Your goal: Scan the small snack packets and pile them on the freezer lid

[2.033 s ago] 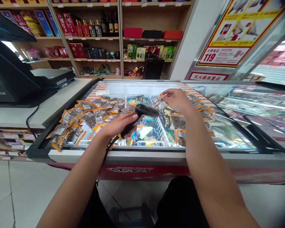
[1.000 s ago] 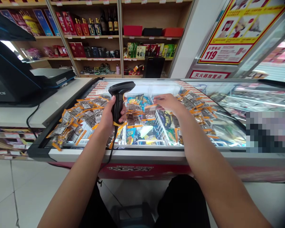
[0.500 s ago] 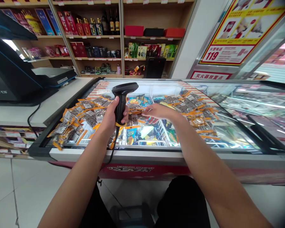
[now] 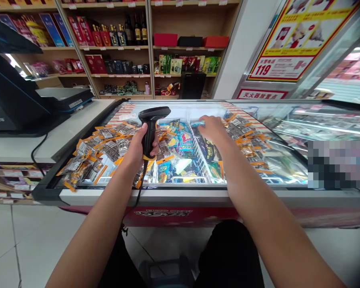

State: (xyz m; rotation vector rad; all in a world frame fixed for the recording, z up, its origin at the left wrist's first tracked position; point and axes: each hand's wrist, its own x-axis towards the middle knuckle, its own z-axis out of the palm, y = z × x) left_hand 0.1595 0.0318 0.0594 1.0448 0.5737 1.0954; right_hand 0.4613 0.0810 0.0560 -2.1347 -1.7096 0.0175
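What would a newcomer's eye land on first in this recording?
Probably the black barcode scanner, held upright near the middle in the left hand. Next come the orange-edged packets heaped on the left and right of the chest freezer, with the right hand beside the right heap. The red-and-yellow fire-emergency poster marked "119" also stands out at upper right.

I am seeing over my remote feed that packets [image 4: 111, 150] are lying on the freezer [image 4: 168, 195] in two heaps, left and right of some bags [image 4: 185, 142] sitting inside. Left of the freezer, a scale [image 4: 66, 97] is resting on the counter [image 4: 46, 151]; shelves [image 4: 115, 48] are standing behind.
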